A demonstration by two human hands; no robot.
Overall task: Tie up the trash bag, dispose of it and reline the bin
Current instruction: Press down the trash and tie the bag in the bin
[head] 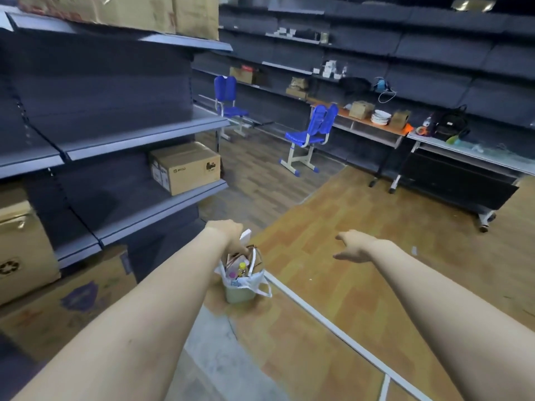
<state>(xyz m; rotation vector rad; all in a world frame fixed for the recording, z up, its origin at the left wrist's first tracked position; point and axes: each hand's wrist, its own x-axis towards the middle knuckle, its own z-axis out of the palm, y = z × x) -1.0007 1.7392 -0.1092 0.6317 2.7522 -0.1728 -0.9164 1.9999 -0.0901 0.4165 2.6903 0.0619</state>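
Note:
A small pale green bin (239, 294) stands on the wooden floor, lined with a white trash bag (254, 280) whose handles droop over the rim. Bottles and wrappers fill it. My left hand (228, 234) reaches down over the bin's top, fingers closed on a white piece, likely folded plastic or paper (245, 236), right above the trash. Off to the right of the bin hovers my right hand (351, 246), fingers spread, holding nothing and touching nothing.
Grey shelving (139, 134) with cardboard boxes (185, 166) runs along the left, close to the bin. Two blue chairs (311, 134) and tables with clutter (376, 117) stand at the back. A white floor strip (318, 316) runs diagonally past the bin.

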